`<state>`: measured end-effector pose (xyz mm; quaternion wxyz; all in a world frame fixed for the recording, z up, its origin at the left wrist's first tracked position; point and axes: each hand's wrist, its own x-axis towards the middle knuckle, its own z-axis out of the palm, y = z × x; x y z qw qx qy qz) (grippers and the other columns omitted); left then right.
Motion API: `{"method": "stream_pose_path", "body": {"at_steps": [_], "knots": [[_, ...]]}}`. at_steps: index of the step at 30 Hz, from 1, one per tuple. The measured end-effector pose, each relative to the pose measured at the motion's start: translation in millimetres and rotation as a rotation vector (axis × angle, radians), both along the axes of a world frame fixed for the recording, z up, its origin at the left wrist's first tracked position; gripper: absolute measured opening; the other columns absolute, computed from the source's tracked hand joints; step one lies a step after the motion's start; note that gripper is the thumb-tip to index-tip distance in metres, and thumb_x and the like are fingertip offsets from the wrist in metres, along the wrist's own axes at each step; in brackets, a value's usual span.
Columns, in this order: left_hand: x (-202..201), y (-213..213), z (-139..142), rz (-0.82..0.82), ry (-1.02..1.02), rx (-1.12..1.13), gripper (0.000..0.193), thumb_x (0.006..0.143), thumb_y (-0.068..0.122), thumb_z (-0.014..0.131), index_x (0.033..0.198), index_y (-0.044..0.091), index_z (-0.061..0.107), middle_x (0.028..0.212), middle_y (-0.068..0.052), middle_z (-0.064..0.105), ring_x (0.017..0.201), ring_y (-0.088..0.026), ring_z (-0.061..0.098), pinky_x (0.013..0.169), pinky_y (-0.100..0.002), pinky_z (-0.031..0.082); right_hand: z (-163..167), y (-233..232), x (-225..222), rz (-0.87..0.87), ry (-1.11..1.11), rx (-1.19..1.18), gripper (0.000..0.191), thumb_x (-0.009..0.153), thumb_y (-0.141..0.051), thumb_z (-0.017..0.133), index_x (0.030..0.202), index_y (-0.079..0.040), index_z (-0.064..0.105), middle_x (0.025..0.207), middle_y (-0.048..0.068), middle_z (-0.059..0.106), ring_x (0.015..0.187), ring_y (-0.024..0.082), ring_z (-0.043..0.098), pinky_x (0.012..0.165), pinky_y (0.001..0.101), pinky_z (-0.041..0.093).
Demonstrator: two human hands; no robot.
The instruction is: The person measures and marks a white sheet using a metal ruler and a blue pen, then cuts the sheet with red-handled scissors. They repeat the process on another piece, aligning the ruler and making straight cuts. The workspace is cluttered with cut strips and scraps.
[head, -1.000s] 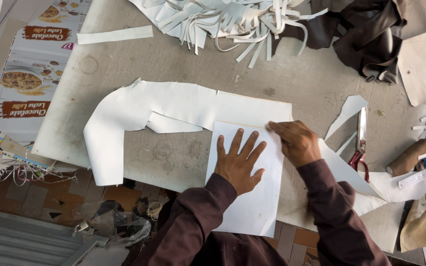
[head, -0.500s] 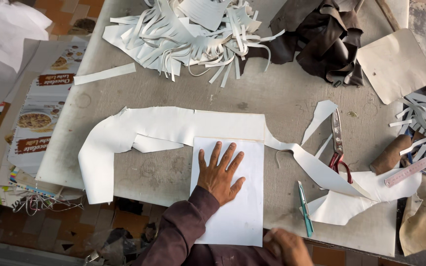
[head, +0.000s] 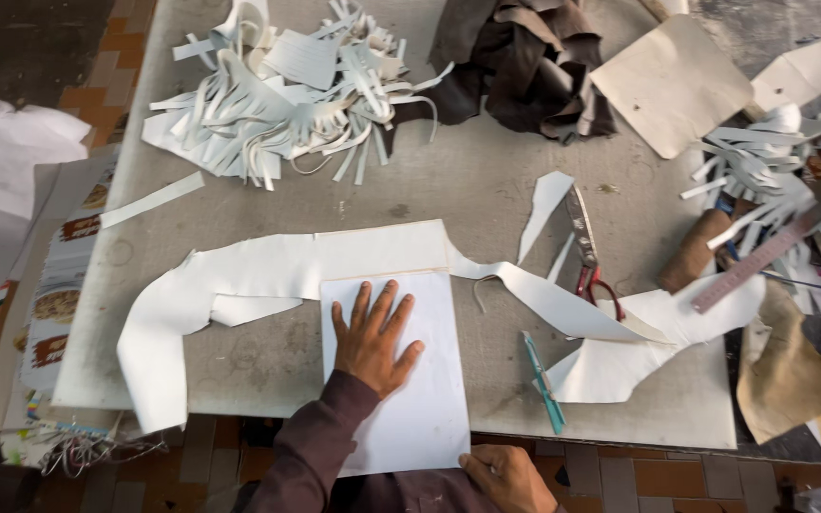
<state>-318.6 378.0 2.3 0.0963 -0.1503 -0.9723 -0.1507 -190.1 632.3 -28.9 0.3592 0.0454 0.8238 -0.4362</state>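
Right hand [head: 505,478] is off the upper right corner of the white rectangular sheet [head: 401,380], where it lay beside the left hand a second ago, and now grips the sheet's bottom edge, below and right of the left hand [head: 371,337]. The teal pen [head: 544,382], unseen a second ago under the right forearm, lies exposed just right of the sheet. Left hand sits flatter and more central on the sheet, fingers spread.
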Motion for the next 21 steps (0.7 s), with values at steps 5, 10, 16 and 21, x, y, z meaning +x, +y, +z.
{"method": "stream_pose_path", "body": {"at_steps": [5,10,16,21], "knots": [[16.9,-16.8,2.6,0.095,0.186,0.321,0.059,0.100,0.043,0.048,0.147,0.007,0.053,0.162,-0.023,0.039,0.154,-0.047,0.027,0.122,-0.066,0.016,21.4,49.8,1.7,-0.321,0.535,-0.179,0.018,0.084,-0.019,0.077,0.084,-0.001,0.075,0.073,0.010,0.073,0.066,0.020,0.067,0.060,0.0348,0.055],[45.9,-37.6,-15.4,0.189,0.139,0.255,0.058,0.103,0.042,0.044,0.148,0.006,0.051,0.163,-0.023,0.036,0.156,-0.048,0.023,0.123,-0.069,0.016,50.7,144.9,-48.4,-0.468,0.565,-0.073,0.021,0.096,-0.018,0.070,0.087,0.001,0.071,0.065,0.010,0.057,0.061,0.013,0.050,0.053,0.0337,0.043],[54.1,-22.6,-45.2,0.177,0.097,0.043,0.059,0.095,0.042,0.050,0.142,0.007,0.056,0.161,-0.023,0.037,0.152,-0.050,0.028,0.121,-0.071,0.017,33.0,236.9,-128.0,-0.581,0.742,-0.360,0.024,0.097,-0.017,0.067,0.113,-0.001,0.074,0.098,0.004,0.077,0.082,0.013,0.068,0.072,0.0305,0.056],[51.2,-28.9,-38.2,0.146,0.210,0.149,0.058,0.098,0.039,0.052,0.144,0.005,0.053,0.160,-0.022,0.039,0.151,-0.047,0.029,0.125,-0.064,0.018,47.9,294.1,-173.1,-0.651,0.543,0.901,0.054,0.107,-0.061,0.067,0.104,-0.008,0.078,0.104,0.024,0.074,0.094,0.040,0.070,0.081,0.0494,0.054]]}}
